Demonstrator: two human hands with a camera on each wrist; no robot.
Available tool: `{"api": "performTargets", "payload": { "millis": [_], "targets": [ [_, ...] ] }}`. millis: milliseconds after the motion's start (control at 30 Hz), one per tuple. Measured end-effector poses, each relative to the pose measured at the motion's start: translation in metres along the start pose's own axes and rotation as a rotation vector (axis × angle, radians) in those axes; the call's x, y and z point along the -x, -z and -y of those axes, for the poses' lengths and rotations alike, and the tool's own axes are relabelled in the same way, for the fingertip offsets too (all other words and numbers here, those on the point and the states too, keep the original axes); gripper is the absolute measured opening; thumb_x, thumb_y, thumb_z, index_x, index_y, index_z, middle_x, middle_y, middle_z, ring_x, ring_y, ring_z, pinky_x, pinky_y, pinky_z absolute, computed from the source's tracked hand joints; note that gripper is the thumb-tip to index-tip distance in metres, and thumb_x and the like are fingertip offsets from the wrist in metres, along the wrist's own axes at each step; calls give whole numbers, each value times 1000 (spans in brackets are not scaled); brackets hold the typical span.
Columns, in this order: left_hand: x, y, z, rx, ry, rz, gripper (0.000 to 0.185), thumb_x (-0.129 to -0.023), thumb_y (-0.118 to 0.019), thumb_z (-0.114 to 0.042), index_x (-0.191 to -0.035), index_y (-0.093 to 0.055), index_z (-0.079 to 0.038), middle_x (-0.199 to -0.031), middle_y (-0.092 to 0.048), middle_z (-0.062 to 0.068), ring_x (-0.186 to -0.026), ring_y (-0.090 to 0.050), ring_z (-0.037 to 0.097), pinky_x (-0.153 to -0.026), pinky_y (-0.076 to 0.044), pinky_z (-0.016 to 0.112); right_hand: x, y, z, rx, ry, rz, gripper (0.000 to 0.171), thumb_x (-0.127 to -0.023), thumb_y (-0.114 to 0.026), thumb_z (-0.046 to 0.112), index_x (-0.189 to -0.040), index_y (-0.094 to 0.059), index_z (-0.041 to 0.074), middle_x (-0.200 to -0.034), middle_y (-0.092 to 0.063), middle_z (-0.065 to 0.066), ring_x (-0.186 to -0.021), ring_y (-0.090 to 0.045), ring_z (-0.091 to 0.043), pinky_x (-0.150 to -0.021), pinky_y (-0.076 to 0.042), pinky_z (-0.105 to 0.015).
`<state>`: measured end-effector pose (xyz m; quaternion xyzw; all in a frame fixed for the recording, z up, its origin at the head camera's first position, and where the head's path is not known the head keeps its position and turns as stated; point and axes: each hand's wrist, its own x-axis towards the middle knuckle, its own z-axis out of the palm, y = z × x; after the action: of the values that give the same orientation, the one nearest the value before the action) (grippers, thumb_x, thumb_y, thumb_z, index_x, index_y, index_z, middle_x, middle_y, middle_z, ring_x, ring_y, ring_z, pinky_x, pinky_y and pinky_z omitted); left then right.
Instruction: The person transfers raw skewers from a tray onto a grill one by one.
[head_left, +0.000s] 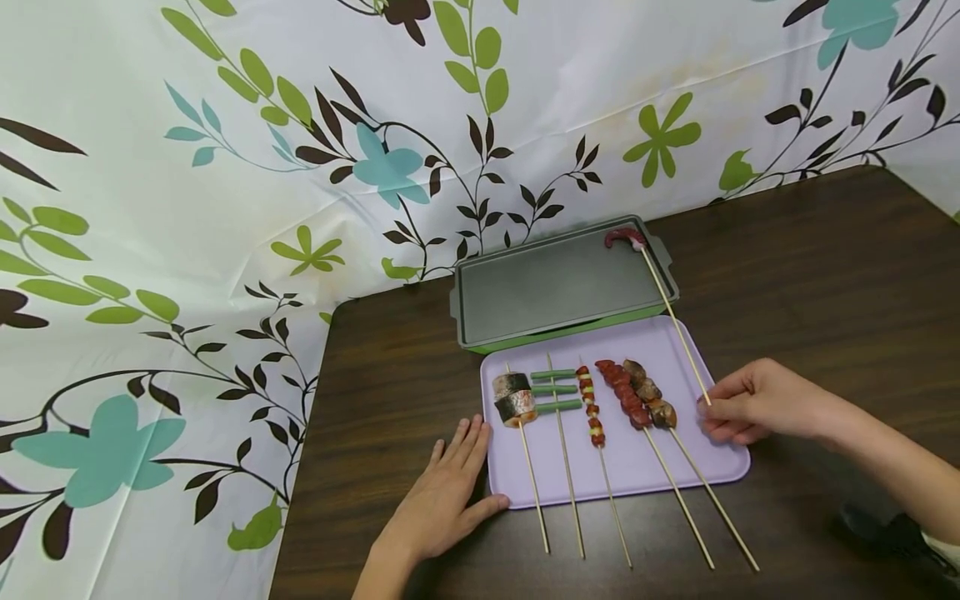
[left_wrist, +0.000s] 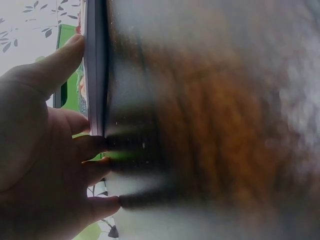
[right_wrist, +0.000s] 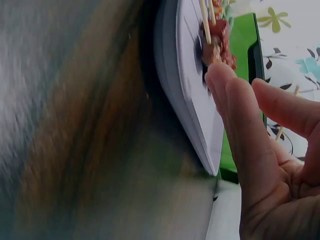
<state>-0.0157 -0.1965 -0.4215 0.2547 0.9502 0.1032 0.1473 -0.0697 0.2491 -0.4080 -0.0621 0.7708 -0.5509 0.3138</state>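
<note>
Head view: right hand (head_left: pixel 757 402) pinches the butt of a skewer (head_left: pixel 675 321) whose red tip lies on the grey grill pan (head_left: pixel 555 287); best kept low and level, I judge. Left hand (head_left: pixel 450 492), fingers flat, steadies the lilac tray (head_left: pixel 675 475) on the table (head_left: pixel 810 267)

Left wrist view: straight fingers (left_wrist: pixel 75 50) along the tray's edge

Right wrist view: fingers (right_wrist: pixel 235 115) beside the tray; skewer: thin, pale wood

A grey rectangular grill pan with a green underside (head_left: pixel 555 287) sits beyond the right hand (head_left: pixel 757 402), to its left. Five loaded bamboo skewers (head_left: pixel 592 408) lie between it and the left hand (head_left: pixel 450 492). A dark wooden table (head_left: pixel 810 267) lies under both hands, and a white floral curtain (head_left: pixel 225 208) hangs behind.
</note>
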Motion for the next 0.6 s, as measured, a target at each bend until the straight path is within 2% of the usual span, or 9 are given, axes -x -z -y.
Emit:
{"api": "performTargets", "payload": {
  "millis": [167, 600],
  "targets": [
    [0, 0, 0, 1, 0, -1, 89, -95, -43, -65, -158, -10, -11, -164, -4, 8, -150, -1, 24, -115, -15, 57, 0, -10, -2, 9, 23, 17, 26, -94, -66, 12, -100, -69, -12, -79, -72, -14, -67, -69, -16, -57, -58, -34],
    [0, 0, 1, 5, -2, -7, 90, -95, -44, -65, -158, -10, -12, -164, -6, 9, -150, -3, 25, -114, -16, 57, -1, -29, -4, -7, 49, 48, 20, -92, -67, 10, -91, -71, -10, -71, -69, -16, -61, -67, -15, -52, -56, -32]
  ]
}}
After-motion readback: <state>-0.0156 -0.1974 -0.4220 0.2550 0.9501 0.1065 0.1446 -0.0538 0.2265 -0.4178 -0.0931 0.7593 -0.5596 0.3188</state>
